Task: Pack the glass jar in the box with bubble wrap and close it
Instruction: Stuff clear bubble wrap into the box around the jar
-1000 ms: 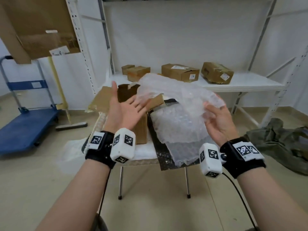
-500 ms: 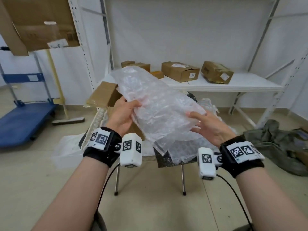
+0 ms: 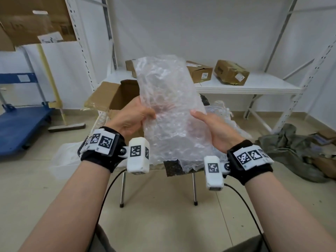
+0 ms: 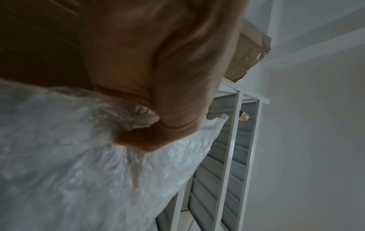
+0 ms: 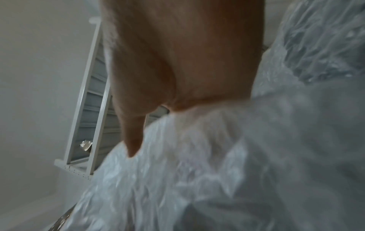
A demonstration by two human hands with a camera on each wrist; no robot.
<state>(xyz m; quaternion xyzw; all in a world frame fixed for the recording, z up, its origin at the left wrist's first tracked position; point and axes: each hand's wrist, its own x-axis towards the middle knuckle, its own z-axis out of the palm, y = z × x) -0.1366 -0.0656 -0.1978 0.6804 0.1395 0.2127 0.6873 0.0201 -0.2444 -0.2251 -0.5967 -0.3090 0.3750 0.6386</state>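
A large crumpled sheet of clear bubble wrap [image 3: 169, 106] is held upright in front of me, above the small table. My left hand [image 3: 135, 115] grips its left edge, thumb on the front [image 4: 138, 140], fingers behind. My right hand [image 3: 209, 122] holds its right edge, thumb on the front [image 5: 132, 140], fingers hidden behind the sheet. An open brown cardboard box [image 3: 116, 95] stands on the table behind my left hand, its flaps spread. The glass jar is not visible in any view.
More bubble wrap [image 3: 221, 110] lies on the table [image 3: 171, 166] behind the sheet. A white shelf [image 3: 245, 86] with several cardboard boxes runs along the back. A blue cart [image 3: 20, 122] stands left; a green cloth [image 3: 291, 142] lies on the floor right.
The bubble wrap has been lifted and turned from lying slanted across my hands to standing upright. My left hand went from open to gripping its left edge; both hands drew closer together.
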